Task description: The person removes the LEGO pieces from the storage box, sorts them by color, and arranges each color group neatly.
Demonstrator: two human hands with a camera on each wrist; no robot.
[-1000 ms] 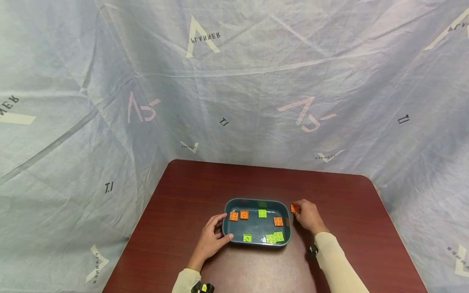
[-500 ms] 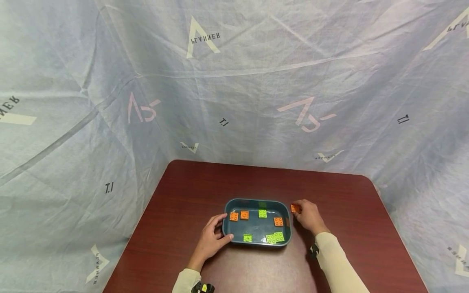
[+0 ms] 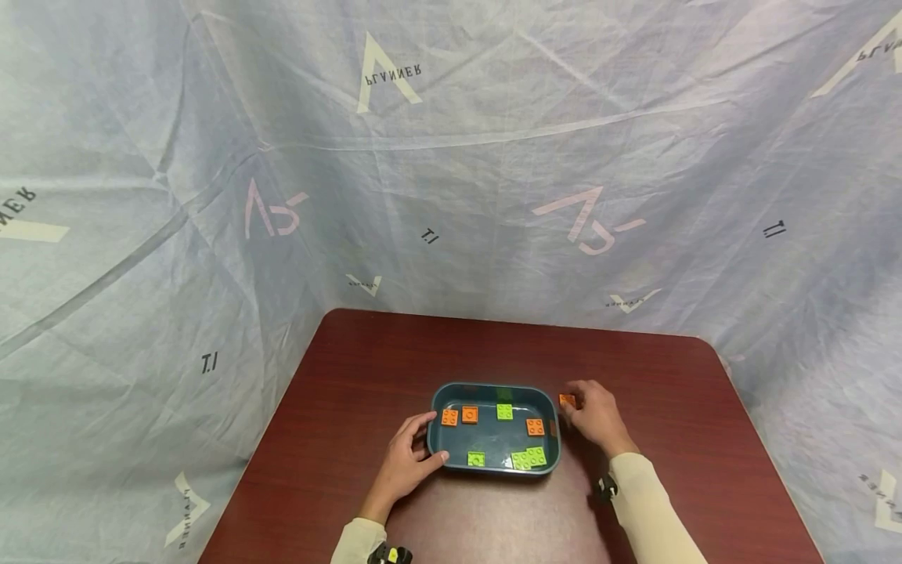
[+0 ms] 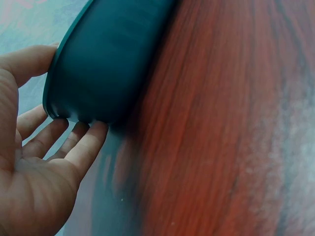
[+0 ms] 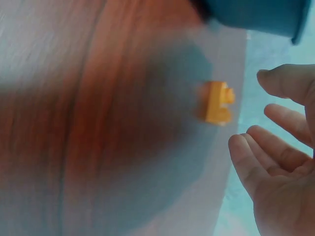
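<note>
My left hand [image 3: 403,464] holds the left end of a dark teal plastic tray [image 3: 493,436], thumb at the rim and fingertips against the outer wall [image 4: 98,64]. Just right of the tray, an orange toy building brick [image 3: 567,400] lies on the table. My right hand [image 3: 597,415] is beside that brick; in the right wrist view its fingers are spread and apart from the brick [image 5: 214,103], whose studs face the hand. Inside the tray are orange bricks [image 3: 449,417] and lime green bricks [image 3: 504,411], several in all.
The tray stands on a dark red wooden table [image 3: 373,352] with rounded far corners. A grey printed cloth [image 3: 479,196] hangs behind and at both sides of it. Each wrist wears a black strap with a small device.
My right hand has let go of the orange brick and lifted slightly away, so more of the brick shows. My left hand and the tray stay put.
</note>
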